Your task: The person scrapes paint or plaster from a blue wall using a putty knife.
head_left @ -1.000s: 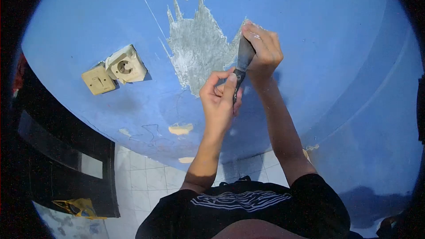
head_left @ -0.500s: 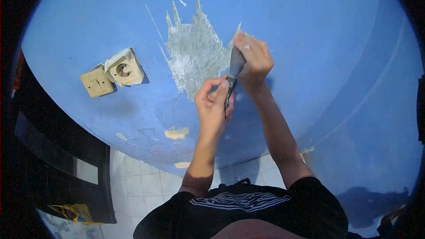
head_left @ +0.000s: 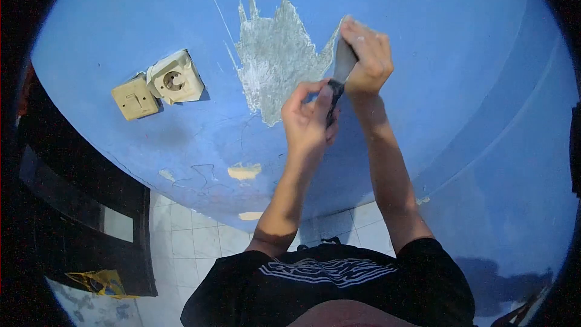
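Before me is a blue wall [head_left: 436,54] with a bare grey patch [head_left: 275,54] where the paint is gone. My left hand [head_left: 308,115] is closed round the dark handle of a scraper [head_left: 345,62], whose metal blade points up at the right edge of the patch. My right hand [head_left: 368,57] is bent over the blade, its fingertips at the blade's upper end against the wall. Its fingers hide part of the blade and the wall behind.
A light switch [head_left: 134,98] and a socket with a loose, tilted cover [head_left: 175,79] are on the wall at left. Lower down are small cream patches [head_left: 244,172]. White floor tiles [head_left: 206,242], a dark doorway or cabinet and a yellow bag [head_left: 100,281] lie below left.
Both hands and the scraper have moved up and to the right along the wall. The view has shifted slightly. My grip on the scraper looks much the same.
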A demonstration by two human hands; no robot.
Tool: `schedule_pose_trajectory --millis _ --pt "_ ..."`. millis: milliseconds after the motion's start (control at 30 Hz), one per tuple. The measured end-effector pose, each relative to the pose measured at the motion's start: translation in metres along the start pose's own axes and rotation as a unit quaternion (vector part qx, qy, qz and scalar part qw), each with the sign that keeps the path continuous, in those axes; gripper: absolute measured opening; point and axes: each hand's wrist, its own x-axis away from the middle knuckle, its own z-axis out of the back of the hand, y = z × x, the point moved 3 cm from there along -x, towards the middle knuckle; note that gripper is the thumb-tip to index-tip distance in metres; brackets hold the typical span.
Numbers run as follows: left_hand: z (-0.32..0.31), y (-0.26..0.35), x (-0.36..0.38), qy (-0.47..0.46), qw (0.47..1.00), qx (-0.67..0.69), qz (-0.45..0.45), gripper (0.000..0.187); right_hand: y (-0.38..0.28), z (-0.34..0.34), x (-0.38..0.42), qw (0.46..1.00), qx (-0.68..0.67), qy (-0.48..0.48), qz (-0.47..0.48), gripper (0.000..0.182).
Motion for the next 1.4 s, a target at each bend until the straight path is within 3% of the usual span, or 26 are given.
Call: schedule_pose_trajectory --millis 300,467,600,800,900,1000,1067,1100,1133,1167,1200,1233,1300,1400 --pt "0.014 -0.005 0.004 -0.029 0.999 0.002 -0.015 0.015 -0.012 0.000 0.011 0.999 0.004 -0.007 -0.038 0.013" --pt "0.008 0.002 0.001 -0.012 0.999 -0.034 -0.008 0.016 -0.003 -0.004 0.009 1.000 -0.004 -0.005 -0.012 0.018" --pt "0.007 0.003 0.005 -0.018 1.000 -0.009 -0.013 0.012 -0.008 0.001 0.008 0.998 -0.012 -0.026 -0.058 0.018" --pt "0.009 -0.005 0.003 -0.002 0.999 -0.043 -0.025 0.014 -0.006 0.004 0.020 0.998 -0.006 -0.046 -0.050 0.024" --pt "0.003 -0.003 0.001 -0.006 0.998 -0.049 -0.037 0.013 -0.004 0.012 0.010 0.996 -0.005 -0.071 -0.059 0.035" --pt "0.027 -0.038 0.002 -0.037 0.979 -0.176 -0.099 0.010 -0.002 0.045 0.044 0.980 0.046 -0.164 -0.105 0.043" --pt "0.062 -0.077 0.026 -0.050 0.945 -0.299 -0.123 0.011 0.012 0.091 0.126 0.959 0.028 -0.204 -0.192 0.038" --pt "0.078 -0.090 0.041 -0.057 0.914 -0.375 -0.142 0.014 0.029 0.120 0.204 0.927 0.016 -0.266 -0.262 0.037" --pt "0.095 -0.103 0.054 -0.055 0.913 -0.377 -0.142 0.014 0.044 0.160 0.304 0.785 -0.182 -0.269 -0.528 0.031" --pt "0.112 -0.117 0.063 -0.056 0.923 -0.370 -0.095 0.015 0.051 0.224 0.431 0.741 -0.141 -0.351 -0.555 0.015" --pt "0.124 -0.122 0.067 -0.058 0.929 -0.362 -0.045 0.017 0.006 0.292 0.499 0.603 -0.237 -0.195 -0.736 0.018" --pt "0.126 -0.110 0.066 -0.059 0.928 -0.365 -0.040 0.017 -0.032 0.314 0.467 0.600 -0.236 -0.193 -0.740 0.018" --pt "0.112 -0.063 0.059 0.005 0.959 -0.280 -0.051 0.020 -0.071 0.364 0.485 0.614 -0.168 -0.263 -0.725 0.017" --pt "0.103 -0.002 0.050 0.053 0.961 -0.254 -0.098 0.026 -0.096 0.379 0.507 0.641 -0.087 -0.352 -0.677 0.016"
